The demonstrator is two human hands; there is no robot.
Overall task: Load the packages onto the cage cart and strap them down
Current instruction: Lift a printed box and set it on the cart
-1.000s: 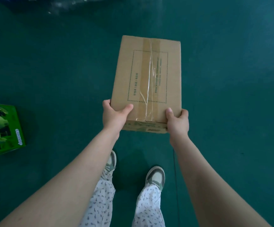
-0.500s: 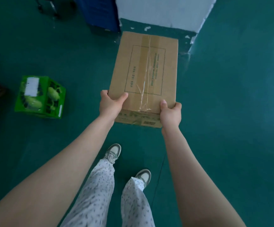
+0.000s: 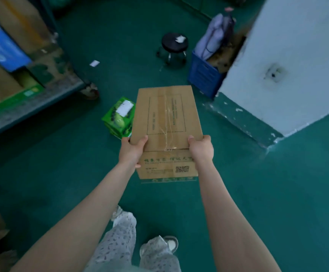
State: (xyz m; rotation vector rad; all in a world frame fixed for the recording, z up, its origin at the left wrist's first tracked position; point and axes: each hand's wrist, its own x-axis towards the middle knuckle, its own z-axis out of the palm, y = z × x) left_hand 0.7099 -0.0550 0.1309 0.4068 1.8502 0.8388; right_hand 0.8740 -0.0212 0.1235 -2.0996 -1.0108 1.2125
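While one cardboard box (image 3: 165,118) is held above the floor, one green box (image 3: 118,117) is seen lying just behind it, right of one cage cart (image 3: 32,107). Near corners are gripped by left hand (image 3: 131,152) and right hand (image 3: 202,148), fingers curled, thumbs on top.

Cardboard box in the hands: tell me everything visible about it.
The cardboard box is brown card, rectangular, closed, held clear of the green floor with its long side pointing forward. Clear tape runs lengthwise along the top seam, across a dotted printed rectangle with small green text. The near end face carries green characters, a QR code and a green strip at its bottom edge. The left hand grips the near left corner, the right hand the near right, thumbs on top.
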